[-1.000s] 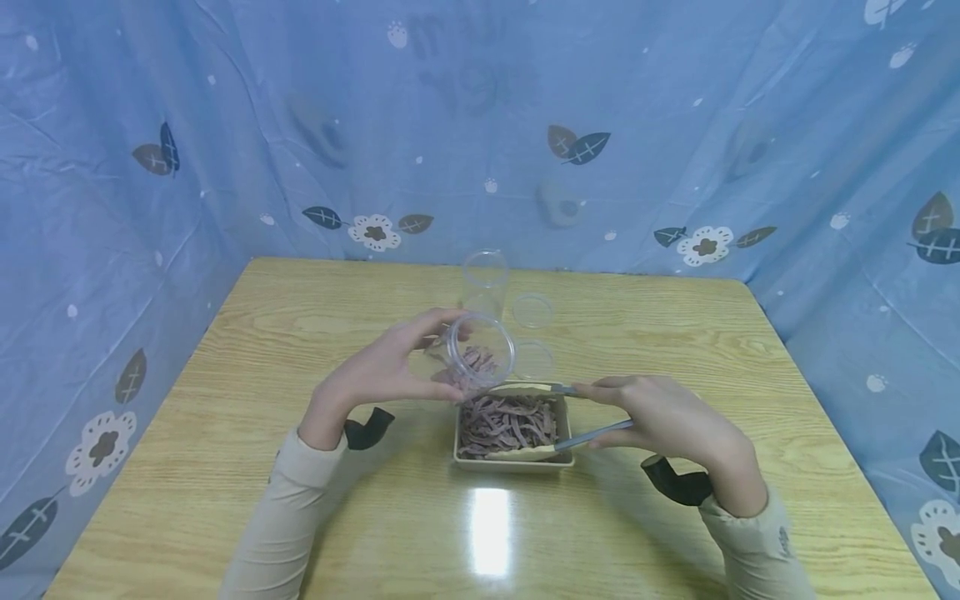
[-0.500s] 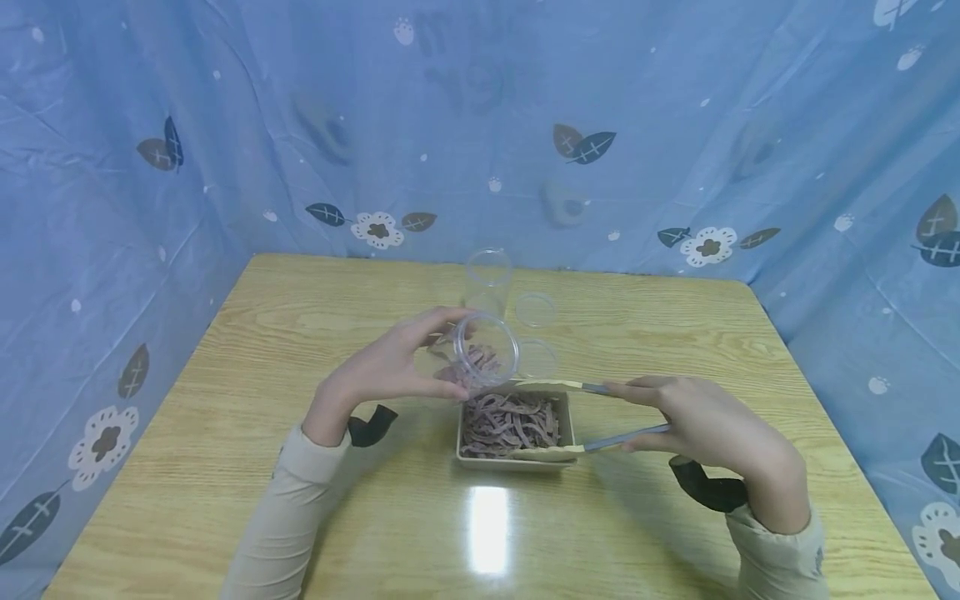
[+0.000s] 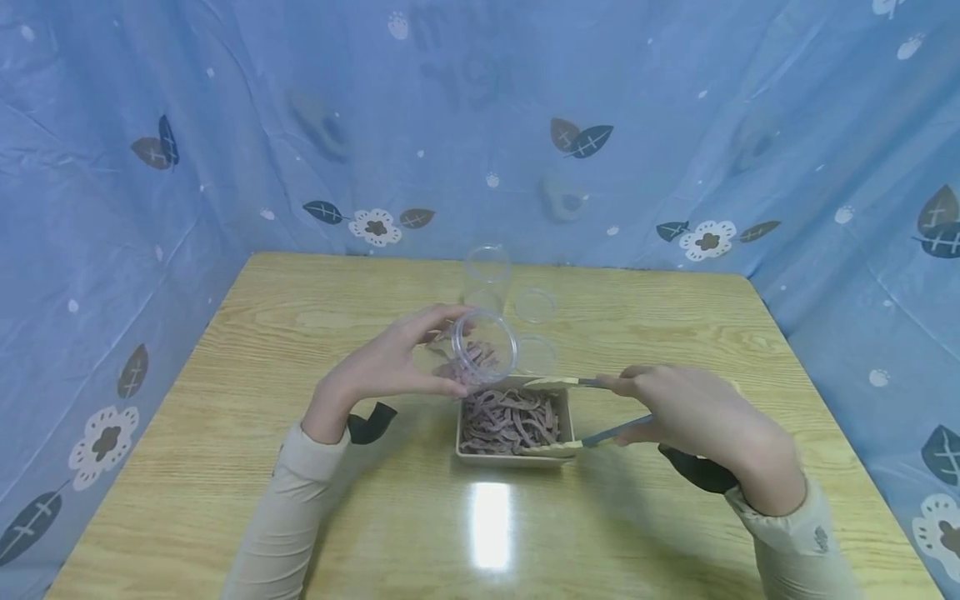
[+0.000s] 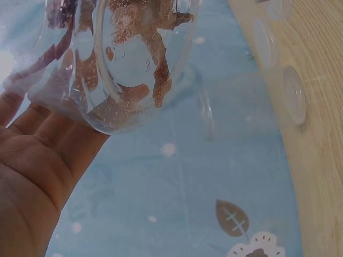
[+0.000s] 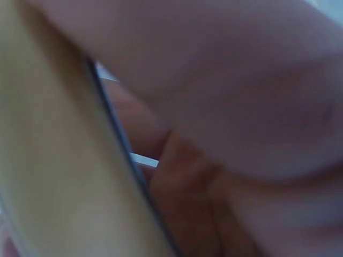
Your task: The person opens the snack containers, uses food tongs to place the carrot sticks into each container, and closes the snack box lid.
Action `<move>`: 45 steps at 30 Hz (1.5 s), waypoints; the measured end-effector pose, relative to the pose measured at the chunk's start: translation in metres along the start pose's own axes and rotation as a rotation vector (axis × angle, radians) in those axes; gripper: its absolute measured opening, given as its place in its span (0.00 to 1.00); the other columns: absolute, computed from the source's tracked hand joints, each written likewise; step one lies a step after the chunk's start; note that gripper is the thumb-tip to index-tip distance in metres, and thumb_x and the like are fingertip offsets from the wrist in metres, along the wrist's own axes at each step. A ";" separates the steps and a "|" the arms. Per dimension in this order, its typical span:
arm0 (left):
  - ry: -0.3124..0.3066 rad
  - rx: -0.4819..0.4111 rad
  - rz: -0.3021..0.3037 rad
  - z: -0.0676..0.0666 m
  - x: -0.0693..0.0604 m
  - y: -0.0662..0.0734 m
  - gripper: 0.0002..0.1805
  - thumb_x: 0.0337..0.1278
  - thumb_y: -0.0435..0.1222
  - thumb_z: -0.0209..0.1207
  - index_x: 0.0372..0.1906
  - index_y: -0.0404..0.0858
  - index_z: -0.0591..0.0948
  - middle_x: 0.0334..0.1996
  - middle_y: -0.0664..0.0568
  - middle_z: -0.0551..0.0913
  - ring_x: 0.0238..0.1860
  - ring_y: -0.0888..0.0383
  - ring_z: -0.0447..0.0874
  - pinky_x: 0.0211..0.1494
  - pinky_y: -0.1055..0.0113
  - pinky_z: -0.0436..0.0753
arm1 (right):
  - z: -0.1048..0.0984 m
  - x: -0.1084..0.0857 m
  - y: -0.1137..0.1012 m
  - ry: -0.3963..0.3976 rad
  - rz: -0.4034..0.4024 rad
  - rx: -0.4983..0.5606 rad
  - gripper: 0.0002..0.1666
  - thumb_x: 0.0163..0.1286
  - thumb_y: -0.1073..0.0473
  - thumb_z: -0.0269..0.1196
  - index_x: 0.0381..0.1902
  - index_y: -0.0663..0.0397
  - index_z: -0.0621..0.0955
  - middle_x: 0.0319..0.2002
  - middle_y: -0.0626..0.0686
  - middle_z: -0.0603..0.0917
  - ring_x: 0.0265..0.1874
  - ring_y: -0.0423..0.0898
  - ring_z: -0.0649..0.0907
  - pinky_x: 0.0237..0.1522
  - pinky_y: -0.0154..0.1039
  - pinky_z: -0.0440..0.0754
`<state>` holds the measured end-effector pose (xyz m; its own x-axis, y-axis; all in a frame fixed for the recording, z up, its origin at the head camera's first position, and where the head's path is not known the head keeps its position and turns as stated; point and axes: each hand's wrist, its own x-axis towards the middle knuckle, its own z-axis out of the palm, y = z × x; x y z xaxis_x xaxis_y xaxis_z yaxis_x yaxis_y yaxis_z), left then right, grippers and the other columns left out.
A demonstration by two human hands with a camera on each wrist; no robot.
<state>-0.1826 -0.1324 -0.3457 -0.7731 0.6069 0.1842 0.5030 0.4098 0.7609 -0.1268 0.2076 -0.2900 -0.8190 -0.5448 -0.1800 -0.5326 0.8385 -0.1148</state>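
From my end I watch the left hand (image 3: 393, 360) with fingers and thumb curled round a clear jar (image 3: 513, 337), tilted with its mouth toward the head camera and some purplish strips (image 3: 480, 357) inside, just above the far left edge of a tray (image 3: 513, 460). Well apart from it, the right hand (image 3: 693, 410) grips tongs (image 3: 582, 442), arms spread over the tray's heap of strips; behind, two clear discs (image 3: 536, 306) lie on the wooden surface (image 3: 375, 517).

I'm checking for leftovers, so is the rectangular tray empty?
No, the head view shows brownish strips lying in the rectangular tray.
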 end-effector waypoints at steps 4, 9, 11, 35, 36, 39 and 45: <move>0.004 0.007 -0.011 -0.001 0.000 0.001 0.48 0.36 0.56 0.69 0.68 0.57 0.60 0.61 0.58 0.70 0.60 0.56 0.69 0.59 0.52 0.74 | -0.001 0.008 -0.003 -0.023 -0.042 -0.040 0.39 0.47 0.41 0.69 0.58 0.44 0.76 0.31 0.42 0.79 0.21 0.34 0.71 0.20 0.31 0.69; 0.002 -0.004 -0.004 -0.001 -0.001 0.003 0.49 0.35 0.56 0.70 0.68 0.57 0.60 0.60 0.58 0.71 0.60 0.56 0.69 0.59 0.51 0.73 | 0.002 0.011 -0.003 -0.023 -0.086 -0.077 0.36 0.47 0.44 0.70 0.55 0.49 0.78 0.28 0.43 0.78 0.19 0.35 0.72 0.19 0.30 0.71; 0.005 -0.007 -0.003 -0.001 -0.001 0.004 0.49 0.35 0.56 0.70 0.68 0.58 0.60 0.60 0.58 0.71 0.59 0.56 0.70 0.59 0.51 0.74 | 0.004 0.010 -0.002 -0.009 -0.100 -0.084 0.34 0.49 0.45 0.69 0.55 0.49 0.79 0.27 0.43 0.79 0.19 0.34 0.72 0.19 0.31 0.72; 0.011 0.001 0.002 -0.003 -0.002 0.003 0.48 0.36 0.55 0.70 0.67 0.57 0.61 0.61 0.58 0.70 0.61 0.58 0.68 0.63 0.54 0.71 | 0.017 0.003 0.017 0.114 -0.085 -0.042 0.24 0.57 0.47 0.65 0.54 0.34 0.80 0.33 0.37 0.82 0.16 0.30 0.66 0.18 0.28 0.67; 0.010 0.002 0.002 -0.003 -0.002 0.003 0.48 0.36 0.55 0.70 0.68 0.56 0.61 0.61 0.58 0.70 0.61 0.58 0.68 0.63 0.54 0.71 | 0.017 0.003 0.018 0.118 -0.087 -0.035 0.23 0.57 0.48 0.65 0.54 0.34 0.80 0.34 0.38 0.83 0.16 0.30 0.67 0.18 0.28 0.67; 0.011 0.011 0.000 -0.003 -0.002 0.003 0.48 0.36 0.55 0.70 0.67 0.57 0.61 0.60 0.59 0.70 0.61 0.57 0.68 0.62 0.53 0.71 | 0.016 0.002 0.021 0.114 -0.068 -0.004 0.23 0.58 0.47 0.64 0.53 0.33 0.79 0.39 0.40 0.84 0.19 0.29 0.70 0.20 0.30 0.69; 0.014 0.046 0.000 -0.003 -0.001 0.000 0.48 0.35 0.57 0.69 0.68 0.58 0.61 0.61 0.59 0.69 0.61 0.57 0.68 0.61 0.52 0.71 | 0.017 -0.001 0.034 0.128 -0.074 0.066 0.21 0.62 0.44 0.61 0.54 0.30 0.78 0.43 0.38 0.83 0.23 0.26 0.73 0.26 0.32 0.75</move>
<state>-0.1833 -0.1348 -0.3444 -0.7781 0.5976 0.1933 0.5203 0.4409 0.7314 -0.1403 0.2364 -0.3104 -0.8008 -0.5974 -0.0430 -0.5808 0.7921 -0.1877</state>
